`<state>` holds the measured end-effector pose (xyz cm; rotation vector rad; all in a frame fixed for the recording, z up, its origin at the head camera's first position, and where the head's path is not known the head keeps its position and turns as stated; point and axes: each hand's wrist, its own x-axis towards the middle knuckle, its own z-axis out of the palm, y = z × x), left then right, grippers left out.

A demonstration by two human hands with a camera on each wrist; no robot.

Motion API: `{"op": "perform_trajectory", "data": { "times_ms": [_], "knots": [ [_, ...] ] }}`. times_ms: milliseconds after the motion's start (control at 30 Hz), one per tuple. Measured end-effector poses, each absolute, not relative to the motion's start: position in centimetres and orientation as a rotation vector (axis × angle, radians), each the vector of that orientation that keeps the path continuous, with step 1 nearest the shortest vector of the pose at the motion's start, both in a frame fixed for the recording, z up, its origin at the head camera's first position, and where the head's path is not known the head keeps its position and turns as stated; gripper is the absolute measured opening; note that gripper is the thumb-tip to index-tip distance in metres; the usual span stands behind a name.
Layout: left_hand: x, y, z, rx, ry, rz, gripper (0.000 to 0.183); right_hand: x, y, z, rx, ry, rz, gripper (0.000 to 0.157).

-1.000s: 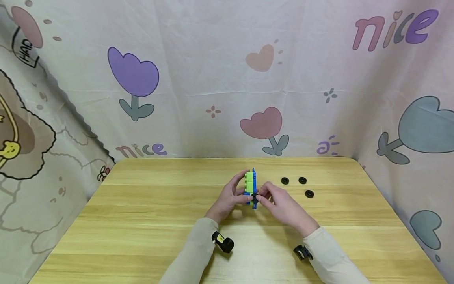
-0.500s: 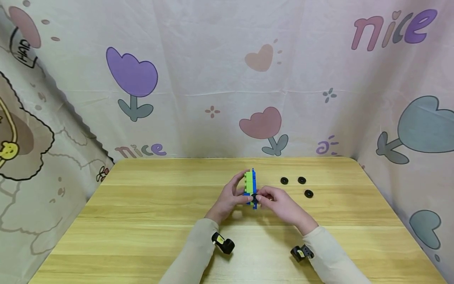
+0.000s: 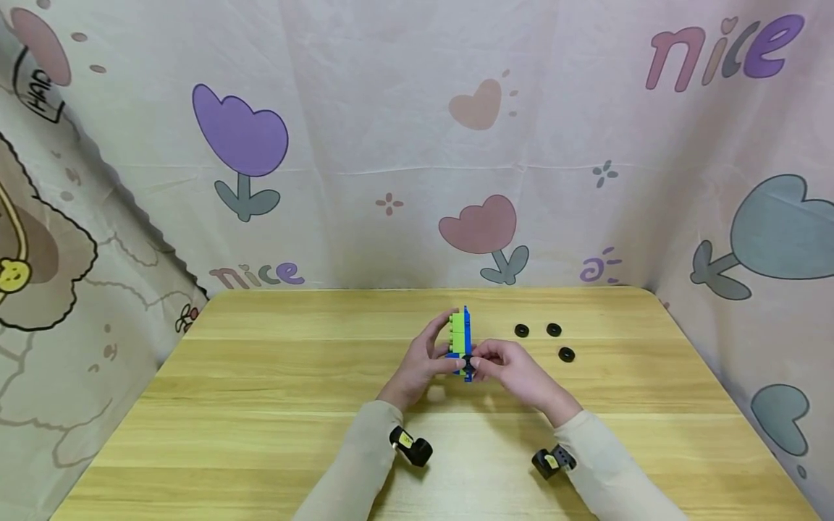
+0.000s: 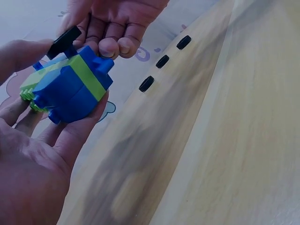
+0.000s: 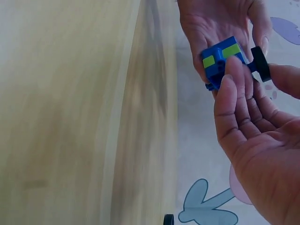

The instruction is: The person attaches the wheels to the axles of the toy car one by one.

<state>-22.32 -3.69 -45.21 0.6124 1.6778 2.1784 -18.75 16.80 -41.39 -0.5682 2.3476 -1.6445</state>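
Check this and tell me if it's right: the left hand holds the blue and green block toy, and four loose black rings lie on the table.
The count is wrong: three loose black rings lie on the table, as the head view shows. The left hand does hold the blue and green block toy.

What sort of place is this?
Likely a small indoor tabletop workspace: cartoon-printed cloth hangs behind and beside a wood-grain table, with a blue-and-green block model and loose black wheels in view.
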Motion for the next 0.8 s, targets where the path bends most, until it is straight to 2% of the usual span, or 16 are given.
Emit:
{"op": "perform_trajectory", "data": {
  "times_ms": [633,800],
  "knots": [
    [-22.66,-3.77,-44.90,0.587,1.737,2.158,0.087,-19.16,16.64,-41.87,-0.545,2.325,-1.692,0.016],
    [-22.67,-3.80,-45.14,0.568,1.750,2.156,0.075,-19.04,16.86,-41.81,-0.552,2.310,-1.680,0.018]
  ]
}}
